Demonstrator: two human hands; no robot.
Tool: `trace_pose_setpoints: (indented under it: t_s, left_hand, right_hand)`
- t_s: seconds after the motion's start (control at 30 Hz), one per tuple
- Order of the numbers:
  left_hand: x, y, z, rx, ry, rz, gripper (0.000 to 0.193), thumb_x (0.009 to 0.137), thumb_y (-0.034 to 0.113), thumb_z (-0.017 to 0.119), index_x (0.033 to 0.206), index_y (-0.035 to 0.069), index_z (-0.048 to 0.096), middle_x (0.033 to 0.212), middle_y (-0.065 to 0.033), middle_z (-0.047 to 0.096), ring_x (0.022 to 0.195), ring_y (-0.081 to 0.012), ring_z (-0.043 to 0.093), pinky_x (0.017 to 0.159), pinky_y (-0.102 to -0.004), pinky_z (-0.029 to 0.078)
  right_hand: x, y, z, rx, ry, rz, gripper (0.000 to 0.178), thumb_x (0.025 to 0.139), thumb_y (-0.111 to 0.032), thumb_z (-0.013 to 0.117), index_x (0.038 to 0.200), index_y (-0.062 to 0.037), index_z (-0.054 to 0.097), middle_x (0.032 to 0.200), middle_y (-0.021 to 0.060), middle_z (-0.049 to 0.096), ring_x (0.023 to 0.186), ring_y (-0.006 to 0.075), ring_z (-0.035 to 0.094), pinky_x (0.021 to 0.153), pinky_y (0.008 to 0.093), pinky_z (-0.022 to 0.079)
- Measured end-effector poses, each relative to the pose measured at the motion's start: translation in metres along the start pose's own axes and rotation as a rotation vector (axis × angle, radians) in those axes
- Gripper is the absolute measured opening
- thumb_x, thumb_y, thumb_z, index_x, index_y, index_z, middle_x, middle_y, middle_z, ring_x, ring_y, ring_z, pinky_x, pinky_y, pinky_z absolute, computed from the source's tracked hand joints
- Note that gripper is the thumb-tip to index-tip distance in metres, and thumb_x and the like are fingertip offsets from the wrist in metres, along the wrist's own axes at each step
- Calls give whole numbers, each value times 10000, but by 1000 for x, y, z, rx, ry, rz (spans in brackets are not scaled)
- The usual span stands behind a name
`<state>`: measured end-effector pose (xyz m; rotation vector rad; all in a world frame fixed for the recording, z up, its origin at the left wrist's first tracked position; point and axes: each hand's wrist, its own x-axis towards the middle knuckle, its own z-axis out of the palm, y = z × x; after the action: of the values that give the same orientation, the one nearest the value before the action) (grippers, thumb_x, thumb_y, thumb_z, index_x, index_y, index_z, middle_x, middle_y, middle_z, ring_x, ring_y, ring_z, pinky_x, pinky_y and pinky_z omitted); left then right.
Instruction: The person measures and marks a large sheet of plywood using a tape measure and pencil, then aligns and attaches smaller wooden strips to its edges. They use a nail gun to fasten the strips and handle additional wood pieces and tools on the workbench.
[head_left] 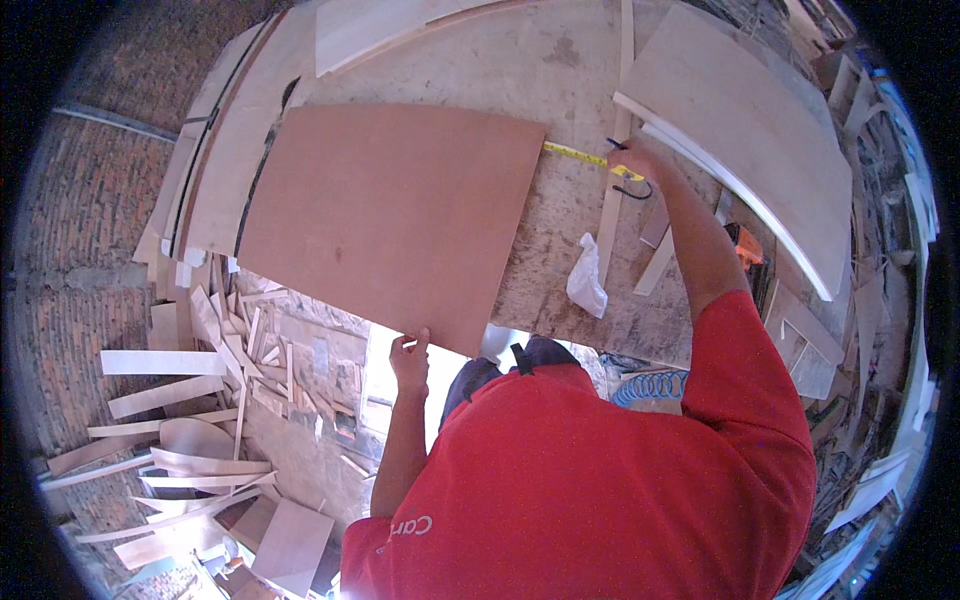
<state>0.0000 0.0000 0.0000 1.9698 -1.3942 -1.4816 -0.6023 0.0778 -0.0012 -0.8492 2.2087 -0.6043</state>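
Note:
A large reddish-brown wooden panel lies flat on the worn workbench. My left hand is closed at the panel's near edge, fingers curled and one fingertip over the board. Beyond the panel's right edge, my right hand grips a yellow tape measure. Its blade stretches left to the panel's far right corner. A dark, thin, pen-like stick pokes out from the same hand. A dark strap loop hangs beneath the tape case.
A crumpled white bag and narrow wood strips lie right of the panel. Pale boards rest at the far right beside an orange-and-black tool. A blue coiled hose is near my body. Offcuts pile up at lower left.

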Motion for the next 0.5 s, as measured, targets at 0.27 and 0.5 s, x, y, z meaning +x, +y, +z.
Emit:
trace_pose_setpoints:
  t_s: [0.27, 0.5]
  left_hand:
    - [1, 5, 2, -1, -25, 20, 471, 857, 322, 811, 1092, 15, 542, 794, -40, 586, 622, -95, 534, 473, -249, 419]
    - [8, -8, -1, 29, -43, 16, 520, 856, 386, 794, 1155, 47, 537, 913, -80, 627, 754, -149, 609, 572, -294, 481]
  right_hand:
    - [23, 17, 3, -1, 25, -52, 410, 710, -307, 733, 970, 9, 753, 860, 116, 707, 839, 233, 650, 788, 377, 498]
    - [10, 6, 4, 118, -3, -141, 374, 731, -299, 727, 957, -4, 764, 864, 94, 717, 820, 202, 650, 784, 359, 501]
